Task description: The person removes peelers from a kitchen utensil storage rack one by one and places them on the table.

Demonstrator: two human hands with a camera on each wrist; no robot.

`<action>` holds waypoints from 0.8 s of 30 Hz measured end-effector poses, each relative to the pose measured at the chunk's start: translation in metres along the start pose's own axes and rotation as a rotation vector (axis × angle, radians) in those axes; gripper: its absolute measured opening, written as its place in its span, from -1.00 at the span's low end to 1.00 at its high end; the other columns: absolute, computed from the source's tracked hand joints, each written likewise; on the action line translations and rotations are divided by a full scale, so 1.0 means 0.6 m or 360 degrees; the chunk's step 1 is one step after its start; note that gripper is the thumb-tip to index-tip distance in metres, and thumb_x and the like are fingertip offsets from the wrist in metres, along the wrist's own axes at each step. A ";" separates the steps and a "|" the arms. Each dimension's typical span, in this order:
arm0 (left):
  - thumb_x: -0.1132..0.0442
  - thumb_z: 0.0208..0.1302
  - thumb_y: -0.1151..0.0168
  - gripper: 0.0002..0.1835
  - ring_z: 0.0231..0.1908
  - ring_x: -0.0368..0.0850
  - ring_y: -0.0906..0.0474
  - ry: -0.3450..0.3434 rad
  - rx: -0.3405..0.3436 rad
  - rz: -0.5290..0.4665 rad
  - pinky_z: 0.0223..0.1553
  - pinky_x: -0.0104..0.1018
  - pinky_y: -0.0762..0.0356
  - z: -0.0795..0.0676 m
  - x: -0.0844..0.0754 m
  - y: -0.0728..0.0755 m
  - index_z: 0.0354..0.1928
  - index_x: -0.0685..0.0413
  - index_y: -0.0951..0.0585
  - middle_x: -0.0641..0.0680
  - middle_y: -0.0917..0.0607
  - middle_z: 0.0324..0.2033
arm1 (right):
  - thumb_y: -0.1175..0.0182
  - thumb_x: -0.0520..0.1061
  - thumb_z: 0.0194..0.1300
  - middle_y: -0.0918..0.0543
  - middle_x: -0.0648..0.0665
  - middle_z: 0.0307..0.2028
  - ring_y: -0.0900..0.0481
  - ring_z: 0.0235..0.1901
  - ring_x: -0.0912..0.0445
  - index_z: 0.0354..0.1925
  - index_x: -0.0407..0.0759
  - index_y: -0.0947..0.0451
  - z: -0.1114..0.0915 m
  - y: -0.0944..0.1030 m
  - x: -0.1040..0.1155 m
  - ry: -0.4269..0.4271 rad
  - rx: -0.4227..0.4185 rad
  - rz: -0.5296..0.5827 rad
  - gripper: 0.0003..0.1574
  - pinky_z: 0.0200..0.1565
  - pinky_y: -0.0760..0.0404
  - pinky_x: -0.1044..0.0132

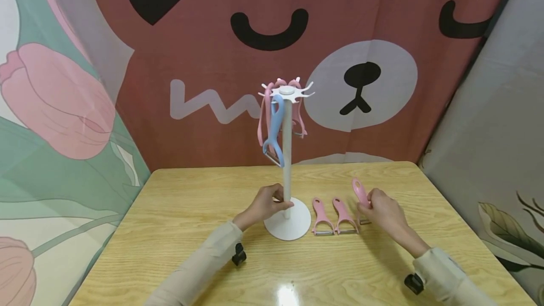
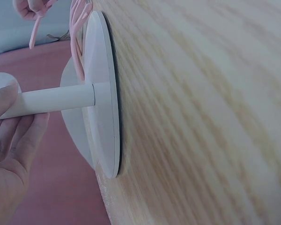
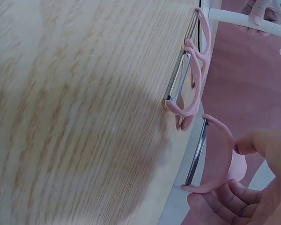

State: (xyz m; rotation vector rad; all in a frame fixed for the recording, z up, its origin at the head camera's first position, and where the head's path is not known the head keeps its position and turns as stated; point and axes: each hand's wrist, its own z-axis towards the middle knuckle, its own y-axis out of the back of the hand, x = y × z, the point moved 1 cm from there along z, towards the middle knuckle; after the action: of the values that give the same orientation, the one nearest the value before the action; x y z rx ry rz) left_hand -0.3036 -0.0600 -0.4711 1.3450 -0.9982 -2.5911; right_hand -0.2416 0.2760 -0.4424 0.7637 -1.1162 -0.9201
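Note:
A white rack (image 1: 287, 155) with a round base stands upright on the table, a ring of hooks at its top. My left hand (image 1: 264, 204) holds its pole low down, thumb on one side and fingers on the other. From the hooks hang a blue peeler (image 1: 275, 119) at the front and several pink peelers (image 1: 262, 124), partly hidden behind it and the pole. My right hand (image 1: 386, 210) pinches another pink peeler (image 3: 225, 159), raised off the table, its blade toward the tabletop. Left of that hand, two pink peelers (image 1: 319, 212) lie side by side, handles pointing away from me.
The wooden table (image 1: 199, 192) ends at a far edge just behind the rack. A bear-patterned cloth (image 1: 204, 55) hangs beyond it, with a flowered cloth (image 1: 59, 103) on the left and a pale one (image 1: 484, 126) on the right.

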 end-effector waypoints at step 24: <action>0.29 0.18 -0.46 -0.79 -0.35 -0.22 -0.65 0.0145 0.0043 0.0013 -0.34 -0.41 -0.61 0.003 -0.003 0.003 -0.26 0.20 -0.59 0.03 -0.72 -0.38 | -0.27 0.09 0.32 -0.40 -0.07 -0.59 -0.34 -0.67 0.07 -0.43 -0.24 -0.37 -0.014 -0.018 -0.016 -0.0076 0.0183 -0.0045 -0.52 -0.67 -0.29 0.23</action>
State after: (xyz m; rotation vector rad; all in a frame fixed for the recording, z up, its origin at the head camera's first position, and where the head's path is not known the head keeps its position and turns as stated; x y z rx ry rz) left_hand -0.3042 -0.0597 -0.4678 1.4477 -1.0262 -2.4941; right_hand -0.2377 0.2806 -0.4581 0.8570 -1.2112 -0.9081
